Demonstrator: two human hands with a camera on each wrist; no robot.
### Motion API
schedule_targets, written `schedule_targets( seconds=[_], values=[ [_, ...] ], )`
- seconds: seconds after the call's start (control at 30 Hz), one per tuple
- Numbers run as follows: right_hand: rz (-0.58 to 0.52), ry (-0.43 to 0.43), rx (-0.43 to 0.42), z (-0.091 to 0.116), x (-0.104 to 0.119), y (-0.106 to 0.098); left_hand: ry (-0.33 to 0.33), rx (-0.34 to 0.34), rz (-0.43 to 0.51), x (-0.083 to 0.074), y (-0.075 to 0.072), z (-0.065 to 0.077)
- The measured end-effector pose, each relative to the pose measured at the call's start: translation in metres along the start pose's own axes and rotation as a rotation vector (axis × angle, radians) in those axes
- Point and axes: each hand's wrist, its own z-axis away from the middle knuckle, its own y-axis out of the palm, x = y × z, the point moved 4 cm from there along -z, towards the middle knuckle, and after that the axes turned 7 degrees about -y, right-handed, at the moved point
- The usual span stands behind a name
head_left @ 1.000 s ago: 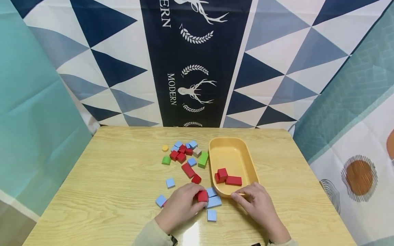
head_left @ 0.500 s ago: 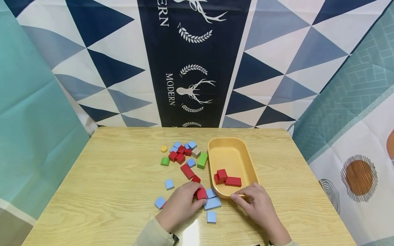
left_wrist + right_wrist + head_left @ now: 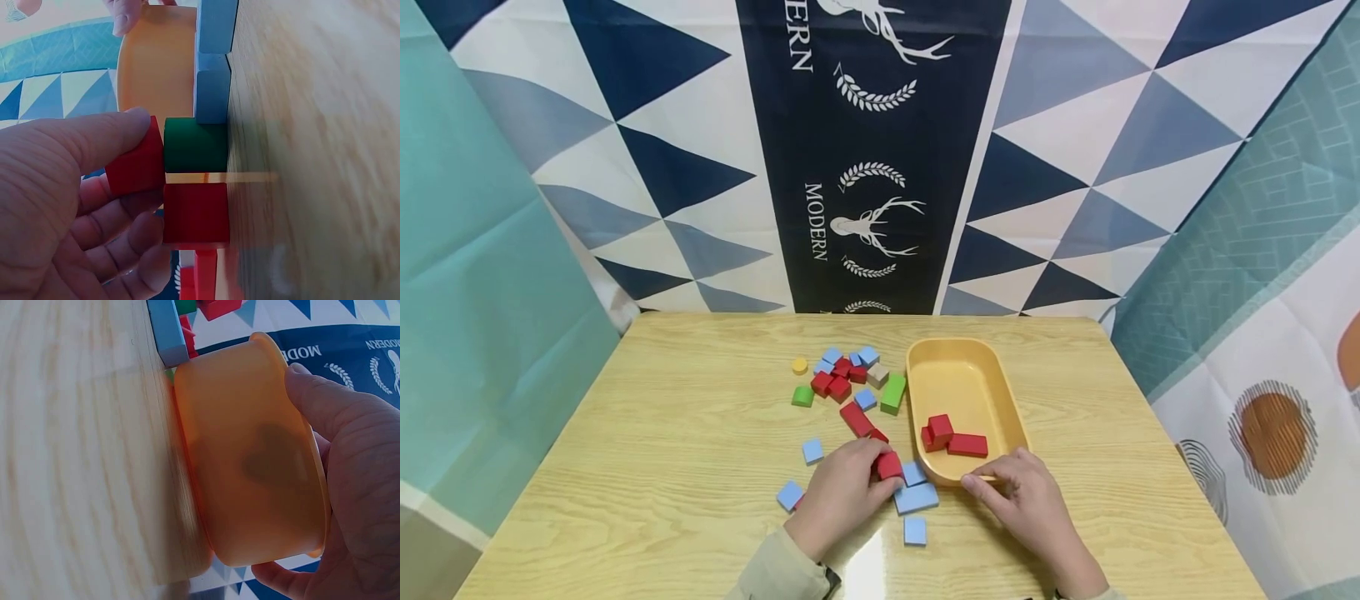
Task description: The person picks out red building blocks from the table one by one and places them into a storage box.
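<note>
My left hand (image 3: 838,493) pinches a red block (image 3: 890,465) between thumb and fingers, just left of the yellow-orange tray (image 3: 925,342). The left wrist view shows this block held beside a green rounded block (image 3: 195,145), with another red block (image 3: 197,214) standing close by on the table. At the tray's near rim, my right hand (image 3: 1022,504) grips the edge with its thumb and fingers, which the right wrist view shows from outside the wall (image 3: 250,487). Inside the tray lie several red blocks (image 3: 967,446).
Several light blue blocks (image 3: 916,498) lie against the tray's near left corner. Further back is a loose cluster of red, blue, green and plain wooden blocks (image 3: 877,376), with a small yellow disc (image 3: 800,366). Two blue blocks (image 3: 790,495) lie left of my left hand.
My left hand has moved slightly away from me with the red block. My right hand stays at the tray's rim.
</note>
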Motion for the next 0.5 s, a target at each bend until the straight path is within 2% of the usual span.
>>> schedule_targets(
  seconds=[0.17,0.5],
  values=[
    [0.005,0.002,0.004,0.0001,-0.0005,0.0,0.016,-0.037,-0.029,-0.0015,0.0008,-0.0018],
    [0.013,-0.005,-0.003,0.0,-0.0008,-0.0006,0.029,-0.048,-0.026,-0.0038,0.0031,-0.005]
  ],
)
